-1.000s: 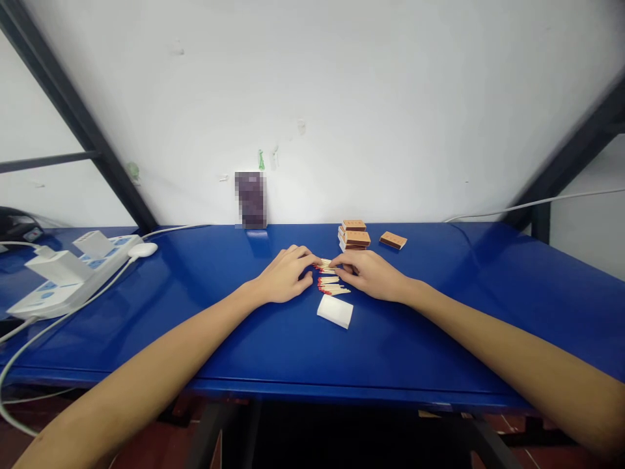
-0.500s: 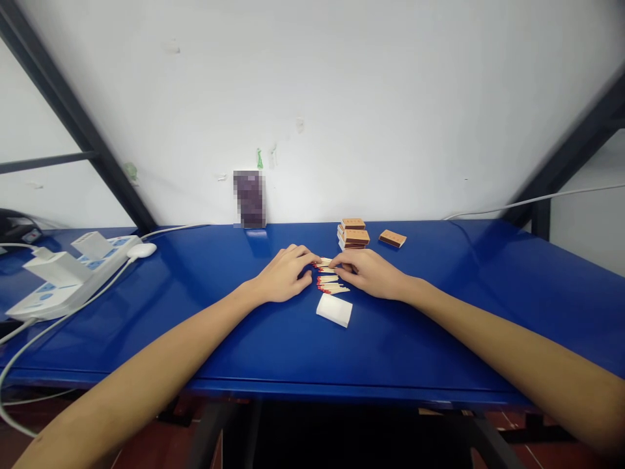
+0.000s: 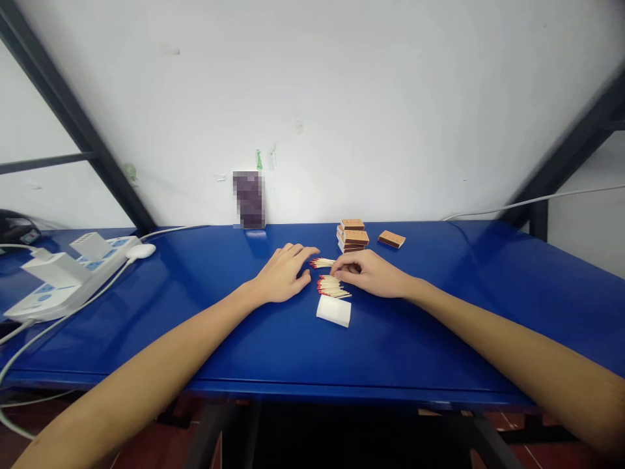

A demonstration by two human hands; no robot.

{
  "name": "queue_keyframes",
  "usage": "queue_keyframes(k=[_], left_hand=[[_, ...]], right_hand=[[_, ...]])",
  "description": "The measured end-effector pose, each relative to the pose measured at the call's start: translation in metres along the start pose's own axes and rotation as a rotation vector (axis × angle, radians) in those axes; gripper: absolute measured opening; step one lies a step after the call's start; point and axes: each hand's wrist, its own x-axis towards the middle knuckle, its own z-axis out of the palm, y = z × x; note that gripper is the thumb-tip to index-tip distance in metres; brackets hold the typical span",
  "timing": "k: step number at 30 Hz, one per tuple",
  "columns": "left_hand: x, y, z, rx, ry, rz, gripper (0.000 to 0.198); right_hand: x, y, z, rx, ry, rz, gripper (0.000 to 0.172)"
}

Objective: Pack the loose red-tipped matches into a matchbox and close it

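Red-tipped wooden matches lie in two groups in the head view: an upper bunch [image 3: 322, 263] and a lower, wider bunch [image 3: 332, 286], heads to the left. My left hand [image 3: 287, 273] rests just left of them, open and palm down, holding nothing. From the right, my right hand [image 3: 368, 272] reaches in between the bunches. Its thumb and forefinger are pinched together at the matches, and the tips seem to grip a few. Just below the lower bunch lies a small white box [image 3: 334, 311], which looks like a matchbox tray turned over.
Several orange-brown matchboxes [image 3: 354, 236] are stacked behind my right hand, with a single matchbox [image 3: 392, 239] to their right. A white power strip [image 3: 73, 296] with plugs and cables occupies the left of the blue table [image 3: 390, 355]. A blurred dark rectangle [image 3: 250, 200] leans against the wall.
The lower matches have been gathered into one thicker bunch, apart from the upper one. My left fingers have lifted off the upper matches; my right fingertips have shifted slightly down.
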Motion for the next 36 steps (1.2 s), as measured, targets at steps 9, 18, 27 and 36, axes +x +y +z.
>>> queue_keyframes(k=[9,18,27,36], left_hand=[[0.0007,-0.0009,0.0012,0.009,-0.025,0.017,0.036],[0.0011,-0.0025,0.0023,0.01,-0.034,0.017,0.033],[0.0009,-0.0026,0.0019,-0.021,-0.033,0.04,0.025],[0.0008,-0.002,0.0022,0.035,-0.031,0.001,0.028]], right_hand=[[0.0013,0.0051,0.0041,-0.17,0.052,-0.027,0.031],[0.0011,0.0034,0.0048,-0.177,0.046,-0.032,0.027],[0.0004,0.0012,0.0038,-0.198,0.048,-0.052,0.029],[0.0013,0.0061,0.0052,-0.216,0.045,-0.098,0.031]])
